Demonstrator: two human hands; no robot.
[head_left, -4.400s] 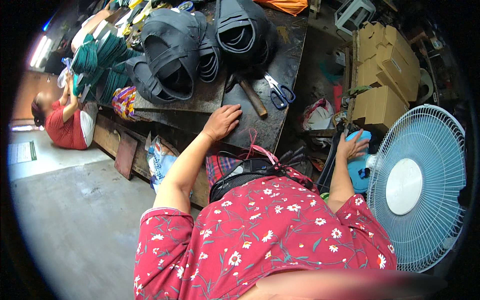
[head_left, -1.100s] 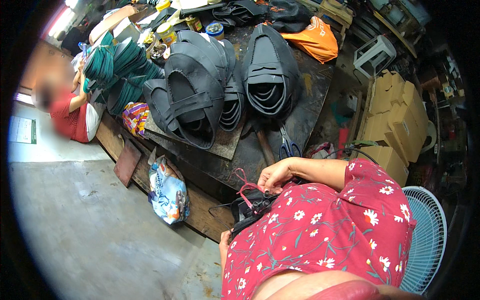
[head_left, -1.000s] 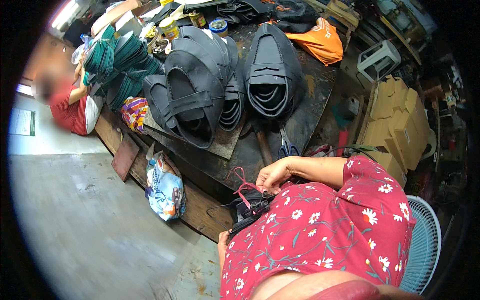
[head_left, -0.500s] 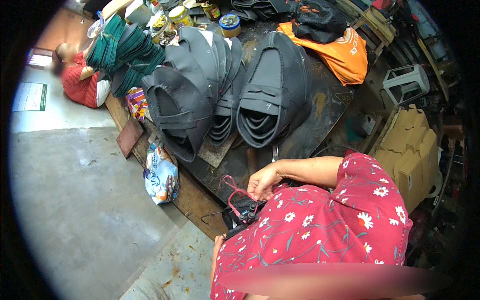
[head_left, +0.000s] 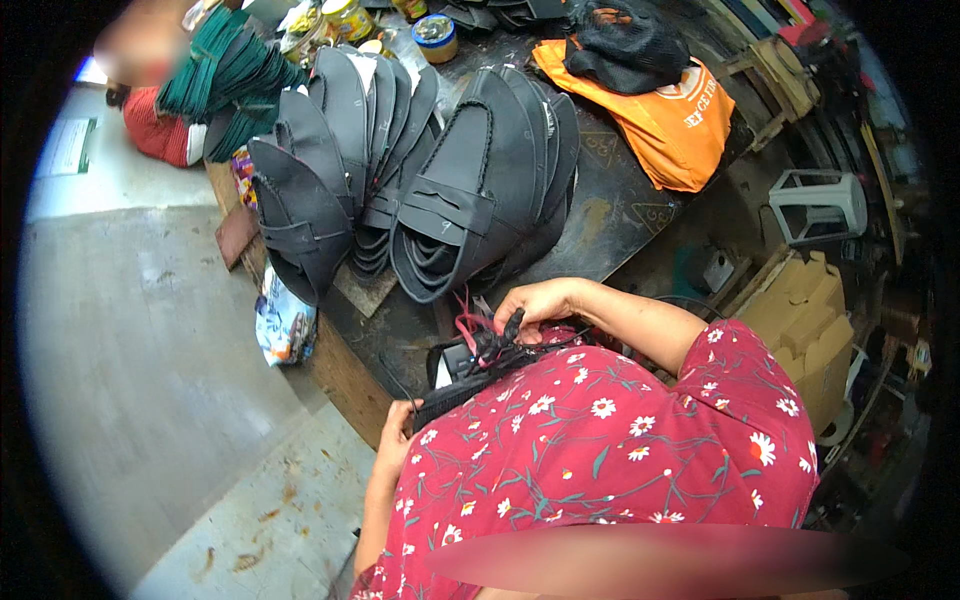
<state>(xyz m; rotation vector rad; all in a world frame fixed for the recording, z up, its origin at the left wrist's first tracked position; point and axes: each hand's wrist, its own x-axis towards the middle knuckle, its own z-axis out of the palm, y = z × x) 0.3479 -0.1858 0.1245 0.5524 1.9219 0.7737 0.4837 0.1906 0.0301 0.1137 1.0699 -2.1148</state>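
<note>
Black waist bag (head_left: 450, 397): my left hand (head_left: 398, 425) grips its left end, right hand (head_left: 537, 304) pinches a black strap (head_left: 513, 325); I'd keep the pink string (head_left: 466, 322) clear.

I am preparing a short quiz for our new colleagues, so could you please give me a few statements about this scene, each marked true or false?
1. The right hand is at the black waist pack. True.
2. The left hand is on the orange bag. False: the left hand is at the left end of the waist pack.
3. A black bundle lies on the orange bag. True.
4. The plastic stool is red. False: the stool is white.
5. Teal bundles are to the left of the black shoe uppers. True.
</note>
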